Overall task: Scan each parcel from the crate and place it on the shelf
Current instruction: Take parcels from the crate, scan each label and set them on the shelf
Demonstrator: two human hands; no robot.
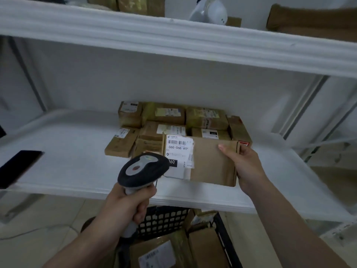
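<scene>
Fingers (141, 207) of left hand (125, 204) wrap grey-black handheld scanner (143, 169); fingers of right hand (245, 167) pinch flat brown cardboard parcel (210, 163) above white shelf (67, 167). Probably mid-scan: keep white barcode label (179, 149) steady, facing scanner, uncovered.

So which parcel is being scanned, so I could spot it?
On the white middle shelf, brown cardboard parcels crowd the back. In front of them is a flat brown cardboard box with a white label reading 060-06B. Alone among them, it is gripped by the right hand, with the grey handheld scanner aimed at it.
</scene>
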